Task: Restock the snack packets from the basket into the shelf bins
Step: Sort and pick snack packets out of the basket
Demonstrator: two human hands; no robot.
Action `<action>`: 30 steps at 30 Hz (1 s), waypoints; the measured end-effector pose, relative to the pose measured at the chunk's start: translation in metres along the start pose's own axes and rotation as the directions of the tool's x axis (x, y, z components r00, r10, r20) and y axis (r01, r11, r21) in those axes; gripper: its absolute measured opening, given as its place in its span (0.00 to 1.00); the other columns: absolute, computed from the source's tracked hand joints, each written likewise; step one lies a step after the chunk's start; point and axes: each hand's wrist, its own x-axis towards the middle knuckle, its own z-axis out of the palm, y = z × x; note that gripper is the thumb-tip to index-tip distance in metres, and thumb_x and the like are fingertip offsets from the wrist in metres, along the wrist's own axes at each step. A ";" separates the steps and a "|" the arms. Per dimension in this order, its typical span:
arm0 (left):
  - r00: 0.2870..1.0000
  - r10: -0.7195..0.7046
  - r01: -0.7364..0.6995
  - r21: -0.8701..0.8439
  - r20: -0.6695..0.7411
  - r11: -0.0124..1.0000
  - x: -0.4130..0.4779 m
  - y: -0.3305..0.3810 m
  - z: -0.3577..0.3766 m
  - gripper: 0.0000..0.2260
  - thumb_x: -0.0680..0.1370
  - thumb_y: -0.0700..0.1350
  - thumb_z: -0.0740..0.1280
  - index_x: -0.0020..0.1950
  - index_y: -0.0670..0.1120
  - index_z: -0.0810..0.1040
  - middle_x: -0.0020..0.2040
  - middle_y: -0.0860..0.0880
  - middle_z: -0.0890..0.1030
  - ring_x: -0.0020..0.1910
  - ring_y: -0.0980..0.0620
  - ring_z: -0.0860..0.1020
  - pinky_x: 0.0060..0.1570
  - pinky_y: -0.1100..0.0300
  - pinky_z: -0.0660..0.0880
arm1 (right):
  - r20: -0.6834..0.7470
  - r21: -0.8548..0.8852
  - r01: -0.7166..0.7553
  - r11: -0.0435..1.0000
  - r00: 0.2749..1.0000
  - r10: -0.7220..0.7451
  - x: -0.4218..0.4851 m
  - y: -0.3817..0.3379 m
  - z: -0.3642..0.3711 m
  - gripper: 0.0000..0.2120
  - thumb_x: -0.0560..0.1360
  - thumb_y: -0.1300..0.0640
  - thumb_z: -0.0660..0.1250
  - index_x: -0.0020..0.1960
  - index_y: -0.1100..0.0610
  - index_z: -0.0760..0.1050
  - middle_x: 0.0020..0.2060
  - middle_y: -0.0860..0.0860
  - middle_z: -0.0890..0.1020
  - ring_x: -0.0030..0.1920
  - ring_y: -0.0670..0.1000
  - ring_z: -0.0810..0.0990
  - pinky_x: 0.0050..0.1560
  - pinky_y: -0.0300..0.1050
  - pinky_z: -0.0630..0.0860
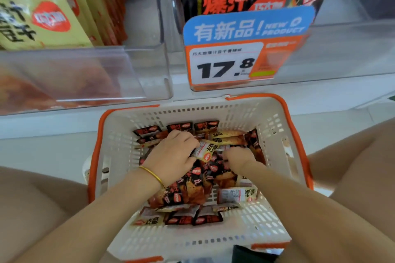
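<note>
Left hand (173,153), right hand (237,158) grip glossy packets (204,151).

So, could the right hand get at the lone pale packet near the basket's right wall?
Probably yes: the pale packet lies uncovered beside the right forearm; the right hand need only draw back from the pile.

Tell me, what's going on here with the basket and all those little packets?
A person is restocking a shop shelf. Both hands are down in a white and orange basket full of small snack packets. The left hand grips a pale packet. The right hand curls into the pile beside it, and what it holds is hidden. Above, the clear shelf bins already hold larger packs, one bin behind a price tag.
</note>
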 end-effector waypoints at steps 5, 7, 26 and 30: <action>1.000 -0.017 0.020 -0.137 0.019 0.990 0.001 0.016 -0.004 0.14 0.79 0.51 0.62 0.64 0.51 0.72 0.59 0.53 0.74 0.60 0.51 0.71 0.53 0.62 0.68 | -0.115 0.130 0.251 0.959 0.965 -0.237 -0.042 0.001 -0.086 0.07 0.78 0.58 0.62 0.51 0.62 0.74 0.49 0.57 0.77 0.50 0.56 0.76 0.49 0.48 0.71; 0.999 -0.041 0.046 -0.191 0.029 0.980 -0.002 0.025 -0.011 0.19 0.78 0.51 0.64 0.67 0.49 0.70 0.62 0.51 0.74 0.61 0.51 0.72 0.58 0.59 0.70 | -0.138 0.181 0.336 0.924 0.939 -0.314 -0.072 0.002 -0.113 0.09 0.77 0.60 0.63 0.51 0.66 0.75 0.46 0.57 0.76 0.47 0.55 0.73 0.46 0.46 0.66; 0.744 -0.018 -0.427 -0.497 -0.668 0.756 -0.030 0.146 -0.179 0.05 0.75 0.41 0.70 0.48 0.47 0.75 0.39 0.48 0.79 0.36 0.61 0.73 0.39 0.69 0.70 | -0.769 0.603 0.728 0.325 0.639 -0.003 -0.267 0.047 -0.211 0.15 0.73 0.67 0.67 0.33 0.50 0.77 0.20 0.43 0.70 0.22 0.39 0.65 0.26 0.31 0.56; 0.541 0.063 -0.272 -0.103 -0.839 0.957 -0.025 0.133 -0.203 0.13 0.74 0.48 0.69 0.56 0.45 0.76 0.49 0.49 0.78 0.49 0.54 0.75 0.53 0.63 0.69 | -0.868 0.497 0.786 0.368 0.446 0.221 -0.268 0.064 -0.256 0.12 0.73 0.67 0.67 0.38 0.53 0.71 0.19 0.42 0.71 0.21 0.38 0.67 0.23 0.31 0.60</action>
